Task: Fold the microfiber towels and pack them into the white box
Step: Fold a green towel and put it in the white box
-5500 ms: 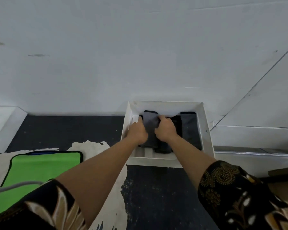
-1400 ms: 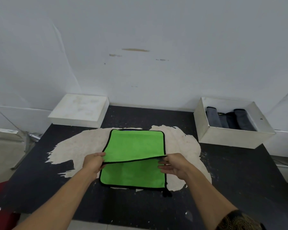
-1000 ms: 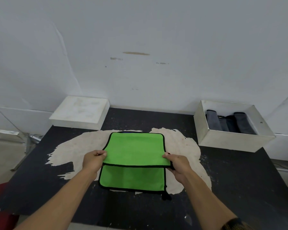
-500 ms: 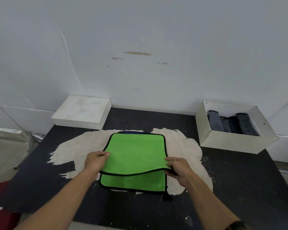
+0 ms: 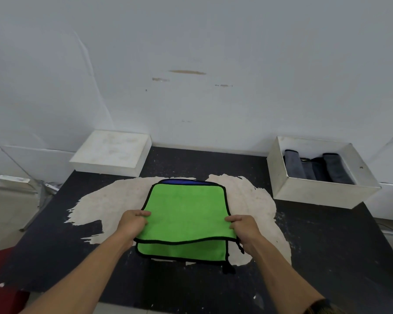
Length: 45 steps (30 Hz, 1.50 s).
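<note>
A bright green microfiber towel (image 5: 186,211) with black trim lies on the black table, its top layer lifted and drawn toward me over the lower layer. My left hand (image 5: 132,225) grips the top layer's left edge; my right hand (image 5: 243,227) grips its right edge. A blue towel (image 5: 184,181) peeks out beneath the far edge. The white box (image 5: 318,196) stands at the right rear of the table with several folded grey and dark towels (image 5: 315,167) standing inside.
A flat white lid or block (image 5: 111,152) sits at the table's back left by the white wall. The black tabletop (image 5: 327,245) has a large worn pale patch under the towel. A dark red object (image 5: 0,268) shows at the lower left, off the table.
Earlier both hands were in the white box on the grey towels. Since then they took the green towel's top layer by its sides and drew its edge toward me, nearly over the near edge.
</note>
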Tool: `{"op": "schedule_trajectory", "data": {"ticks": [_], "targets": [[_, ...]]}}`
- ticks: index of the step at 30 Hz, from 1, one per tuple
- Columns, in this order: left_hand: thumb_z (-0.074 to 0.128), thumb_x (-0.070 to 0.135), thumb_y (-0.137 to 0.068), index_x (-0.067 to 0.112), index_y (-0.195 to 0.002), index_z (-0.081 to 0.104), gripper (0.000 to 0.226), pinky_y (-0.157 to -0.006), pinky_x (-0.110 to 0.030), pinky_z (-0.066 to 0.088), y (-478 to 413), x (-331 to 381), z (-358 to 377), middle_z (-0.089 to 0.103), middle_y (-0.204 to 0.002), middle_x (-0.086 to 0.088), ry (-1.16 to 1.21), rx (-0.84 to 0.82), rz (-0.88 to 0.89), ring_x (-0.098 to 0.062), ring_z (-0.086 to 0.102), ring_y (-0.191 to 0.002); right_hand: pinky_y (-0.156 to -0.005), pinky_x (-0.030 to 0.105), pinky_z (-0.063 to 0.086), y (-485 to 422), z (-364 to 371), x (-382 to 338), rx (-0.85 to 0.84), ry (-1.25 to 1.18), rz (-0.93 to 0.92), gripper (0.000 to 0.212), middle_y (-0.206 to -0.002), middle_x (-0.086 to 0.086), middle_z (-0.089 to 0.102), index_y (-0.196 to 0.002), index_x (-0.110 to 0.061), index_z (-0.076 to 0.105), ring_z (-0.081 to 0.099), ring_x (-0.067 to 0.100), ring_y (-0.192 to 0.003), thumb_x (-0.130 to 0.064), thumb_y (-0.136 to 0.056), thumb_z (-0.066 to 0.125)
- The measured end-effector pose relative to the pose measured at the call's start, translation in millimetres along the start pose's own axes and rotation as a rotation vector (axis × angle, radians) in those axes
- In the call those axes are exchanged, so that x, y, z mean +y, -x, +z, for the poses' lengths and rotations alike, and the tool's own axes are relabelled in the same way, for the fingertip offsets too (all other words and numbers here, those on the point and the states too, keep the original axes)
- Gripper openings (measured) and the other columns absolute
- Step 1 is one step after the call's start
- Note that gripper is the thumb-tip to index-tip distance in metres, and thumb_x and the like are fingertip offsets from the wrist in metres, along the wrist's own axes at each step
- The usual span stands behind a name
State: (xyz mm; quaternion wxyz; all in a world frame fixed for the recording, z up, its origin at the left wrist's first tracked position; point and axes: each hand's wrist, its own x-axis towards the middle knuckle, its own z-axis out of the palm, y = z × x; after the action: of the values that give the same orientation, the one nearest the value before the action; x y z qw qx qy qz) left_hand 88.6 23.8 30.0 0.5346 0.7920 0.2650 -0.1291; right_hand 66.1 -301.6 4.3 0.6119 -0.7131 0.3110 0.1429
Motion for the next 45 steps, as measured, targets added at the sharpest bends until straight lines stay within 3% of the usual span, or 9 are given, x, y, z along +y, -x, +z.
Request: {"op": "schedule_trajectory", "data": {"ticks": [10, 15, 20, 24, 27, 32, 37, 41, 45], "targets": [[0.054, -0.008, -0.088, 0.008, -0.1, 0.072, 0.027, -0.067, -0.027, 0.051, -1, 13, -4, 0.069, -0.103, -0.014, 0.134, 0.024, -0.013, -0.022, 0.064, -0.079, -0.094, 0.044, 0.054, -1, 4, -8, 0.017, -0.086, -0.017, 0.033, -0.115, 0.019, 0.066, -0.092, -0.012, 0.074, 0.065, 0.032, -0.101, 0.014, -0.082, 0.056], [0.055, -0.004, -0.087, 0.02, -0.089, 0.073, 0.03, -0.07, -0.028, 0.05, -3, 77, -20, 0.069, -0.101, -0.009, 0.162, 0.077, 0.126, -0.019, 0.061, -0.082, -0.059, 0.022, 0.051, 5, 2, -78, 0.014, -0.168, -0.146, 0.039, -0.102, 0.019, 0.068, -0.095, -0.005, 0.073, 0.059, 0.018, -0.071, 0.019, -0.082, 0.045], [0.072, 0.025, -0.082, 0.022, -0.077, 0.074, 0.005, -0.083, -0.034, 0.049, 8, 150, -40, 0.071, -0.09, 0.004, 0.158, 0.158, 0.312, -0.017, 0.062, -0.091, -0.057, 0.027, 0.06, 24, -23, -153, -0.037, -0.491, -0.221, 0.041, -0.091, 0.018, 0.07, -0.089, -0.005, 0.072, 0.065, 0.023, -0.07, 0.019, -0.084, 0.039], [0.07, 0.021, -0.086, 0.021, -0.076, 0.073, 0.01, -0.065, -0.024, 0.048, 19, 181, -36, 0.071, -0.088, 0.005, 0.236, 0.123, 0.398, -0.014, 0.063, -0.089, -0.053, 0.034, 0.06, 32, -38, -176, -0.067, -0.524, -0.261, 0.034, -0.09, 0.015, 0.068, -0.102, -0.006, 0.068, 0.067, 0.026, -0.07, 0.013, -0.088, 0.043], [0.067, 0.011, -0.086, 0.023, -0.079, 0.073, 0.015, -0.049, -0.019, 0.048, 25, 192, -25, 0.071, -0.096, -0.001, 0.27, 0.076, 0.395, -0.015, 0.063, -0.083, -0.05, 0.031, 0.058, 36, -50, -173, -0.037, -0.46, -0.289, 0.013, -0.082, 0.012, 0.067, -0.095, -0.01, 0.068, 0.069, 0.019, -0.058, -0.001, -0.092, 0.06], [0.056, -0.007, -0.083, 0.023, -0.087, 0.075, 0.035, -0.075, -0.031, 0.057, 34, 196, 6, 0.069, -0.106, -0.003, 0.221, -0.06, 0.397, -0.019, 0.065, -0.09, -0.067, 0.041, 0.055, 40, -80, -147, 0.217, -0.341, -0.359, 0.005, -0.084, 0.013, 0.071, -0.08, -0.012, 0.075, 0.066, 0.027, -0.073, -0.015, -0.084, 0.076], [0.05, -0.014, -0.083, 0.017, -0.117, 0.068, 0.05, -0.095, -0.041, 0.052, 43, 193, 50, 0.064, -0.121, -0.01, 0.174, -0.24, 0.351, -0.028, 0.061, -0.106, -0.065, 0.031, 0.055, 50, -121, -116, 0.283, -0.445, -0.31, 0.008, -0.094, 0.015, 0.071, -0.085, -0.011, 0.075, 0.066, 0.025, -0.082, -0.005, -0.087, 0.07], [0.051, -0.016, -0.084, 0.01, -0.133, 0.057, 0.056, -0.086, -0.032, 0.051, 51, 182, 88, 0.061, -0.125, -0.012, 0.126, -0.381, 0.307, -0.024, 0.061, -0.105, -0.087, 0.036, 0.055, 59, -155, -91, 0.315, -0.402, -0.218, 0.029, -0.113, 0.017, 0.066, -0.097, -0.011, 0.075, 0.063, 0.029, -0.101, 0.009, -0.089, 0.056], [0.054, -0.014, -0.084, 0.008, -0.134, 0.054, 0.055, -0.08, -0.03, 0.054, 64, 173, 121, 0.06, -0.126, -0.013, 0.065, -0.449, 0.256, -0.023, 0.063, -0.101, -0.071, 0.031, 0.059, 70, -187, -74, 0.306, -0.416, -0.148, 0.038, -0.117, 0.021, 0.063, -0.1, -0.01, 0.073, 0.065, 0.033, -0.095, 0.015, -0.089, 0.047]]}}
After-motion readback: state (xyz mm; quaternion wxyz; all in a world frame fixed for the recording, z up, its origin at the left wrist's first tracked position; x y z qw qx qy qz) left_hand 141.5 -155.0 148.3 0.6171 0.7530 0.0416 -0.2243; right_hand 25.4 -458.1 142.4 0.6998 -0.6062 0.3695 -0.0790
